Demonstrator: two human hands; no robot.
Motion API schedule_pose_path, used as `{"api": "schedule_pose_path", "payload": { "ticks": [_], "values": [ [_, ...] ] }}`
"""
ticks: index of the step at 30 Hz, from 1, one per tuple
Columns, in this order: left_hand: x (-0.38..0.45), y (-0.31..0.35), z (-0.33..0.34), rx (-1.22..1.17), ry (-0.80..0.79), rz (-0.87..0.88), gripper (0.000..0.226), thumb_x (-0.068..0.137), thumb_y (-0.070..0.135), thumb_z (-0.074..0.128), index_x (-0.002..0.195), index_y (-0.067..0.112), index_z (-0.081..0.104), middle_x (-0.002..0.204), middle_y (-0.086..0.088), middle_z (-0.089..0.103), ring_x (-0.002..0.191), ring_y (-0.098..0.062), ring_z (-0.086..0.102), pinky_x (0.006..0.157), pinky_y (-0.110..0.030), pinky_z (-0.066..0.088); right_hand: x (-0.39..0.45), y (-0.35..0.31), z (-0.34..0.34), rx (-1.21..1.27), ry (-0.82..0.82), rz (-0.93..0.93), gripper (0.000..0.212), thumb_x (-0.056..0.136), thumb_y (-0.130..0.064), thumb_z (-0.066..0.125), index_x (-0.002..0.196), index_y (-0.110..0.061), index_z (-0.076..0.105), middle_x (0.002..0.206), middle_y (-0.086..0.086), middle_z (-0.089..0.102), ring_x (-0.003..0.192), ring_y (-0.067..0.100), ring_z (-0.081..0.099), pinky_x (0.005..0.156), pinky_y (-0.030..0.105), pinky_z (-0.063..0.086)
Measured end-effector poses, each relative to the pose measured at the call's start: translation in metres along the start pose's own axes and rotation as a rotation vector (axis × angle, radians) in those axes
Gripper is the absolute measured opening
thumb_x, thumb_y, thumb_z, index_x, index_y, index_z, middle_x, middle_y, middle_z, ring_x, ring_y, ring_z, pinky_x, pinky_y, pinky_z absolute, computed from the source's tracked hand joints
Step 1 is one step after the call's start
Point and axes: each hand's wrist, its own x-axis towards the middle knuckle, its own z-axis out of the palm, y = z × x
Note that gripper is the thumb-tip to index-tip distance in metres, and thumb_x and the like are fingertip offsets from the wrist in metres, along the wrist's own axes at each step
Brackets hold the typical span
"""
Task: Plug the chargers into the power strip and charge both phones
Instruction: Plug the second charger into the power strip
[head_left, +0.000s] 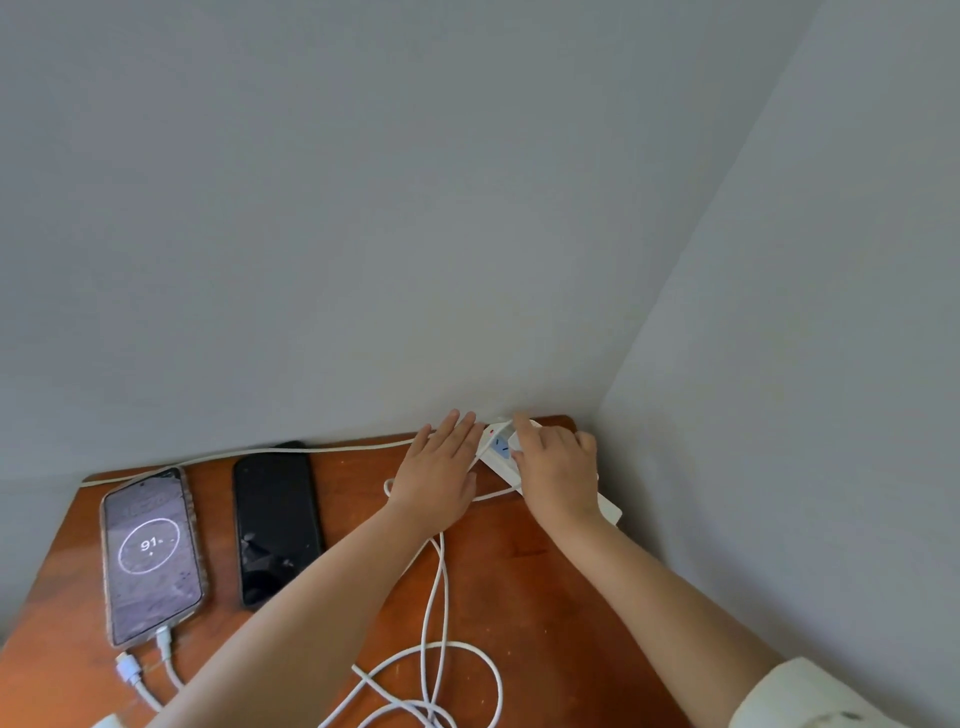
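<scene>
Cables (436, 670) near cam; lit phone (150, 556) reads "91%", both hands at strip (501, 449).

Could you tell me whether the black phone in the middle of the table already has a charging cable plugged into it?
No, the black phone lies dark with no cable in it, while a loose connector rests beside the lit phone.

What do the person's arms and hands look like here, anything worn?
Two bare hands, no gloves: the left hand and the right hand. No rings, watch or wristband can be seen. Both forearms are uncovered from wrist to near the elbow. The right arm has a white sleeve pushed up at the bottom right corner, with a small dark mark on the fabric. No sleeve shows on the left arm in frame.
</scene>
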Motion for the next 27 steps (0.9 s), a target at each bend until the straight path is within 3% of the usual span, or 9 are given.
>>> {"api": "schedule_pose_path", "payload": {
  "ticks": [5,10,15,20,22,25,27],
  "values": [
    [0.001,0.000,0.004,0.014,0.000,0.009,0.056,0.099,0.026,0.025,0.147,0.015,-0.001,0.159,-0.002,-0.005,0.146,-0.017,-0.009,0.119,-0.034,-0.004,0.003,0.003,0.000,0.045,-0.004,0.080,0.051,0.037,-0.017,0.094,0.082,-0.010,0.071,0.052,0.004,0.066,0.046,0.021,0.064,0.046,0.029,0.049],
    [0.002,0.001,0.007,0.019,-0.005,0.005,0.058,0.099,0.027,0.027,0.147,0.016,-0.003,0.159,-0.001,-0.006,0.146,-0.017,-0.011,0.118,-0.034,-0.006,-0.002,0.005,0.007,0.002,0.035,0.060,0.052,0.037,-0.016,0.093,0.084,-0.010,0.071,0.057,0.004,0.068,0.051,0.022,0.065,0.061,0.027,0.033],
    [0.001,-0.001,0.009,0.032,-0.003,0.027,0.059,0.099,0.036,0.024,0.147,0.016,-0.003,0.159,-0.001,-0.006,0.146,-0.016,-0.010,0.118,-0.033,-0.007,-0.004,0.001,0.013,0.026,0.068,0.062,0.050,0.042,-0.008,0.091,0.088,-0.006,0.071,0.063,0.009,0.071,0.056,0.025,0.067,0.062,0.029,0.038],
    [-0.001,-0.009,0.008,0.068,-0.016,0.040,0.061,0.098,0.045,0.020,0.147,0.017,-0.004,0.158,0.000,-0.007,0.145,-0.014,-0.011,0.117,-0.033,-0.010,-0.005,0.001,0.015,-0.020,0.052,0.016,0.055,0.041,-0.013,0.092,0.092,-0.005,0.071,0.061,0.008,0.072,0.058,0.024,0.070,0.059,0.026,0.051],
    [-0.001,-0.010,0.009,0.076,-0.018,0.042,0.060,0.098,0.046,0.017,0.147,0.017,-0.004,0.158,0.000,-0.006,0.145,-0.014,-0.011,0.117,-0.033,-0.010,-0.006,0.001,0.016,-0.047,0.042,0.012,0.058,0.040,-0.013,0.092,0.093,-0.005,0.071,0.060,0.008,0.071,0.057,0.024,0.069,0.060,0.026,0.049],
    [0.001,-0.011,0.013,0.100,0.008,0.053,0.071,0.087,0.056,-0.003,0.147,0.016,-0.004,0.159,-0.001,-0.005,0.145,-0.015,-0.010,0.113,-0.031,-0.014,-0.007,0.001,0.016,-0.064,0.063,0.008,0.055,0.042,-0.008,0.090,0.093,-0.005,0.070,0.057,0.008,0.069,0.055,0.024,0.068,0.062,0.030,0.037],
    [0.001,-0.011,0.016,0.100,0.010,0.053,0.066,0.092,0.053,0.001,0.147,0.016,-0.003,0.159,0.000,-0.005,0.145,-0.015,-0.010,0.114,-0.031,-0.013,-0.006,-0.001,0.015,-0.100,0.055,0.004,0.054,0.042,-0.011,0.090,0.092,-0.007,0.071,0.058,0.007,0.069,0.055,0.022,0.067,0.060,0.028,0.038]
  ]
}}
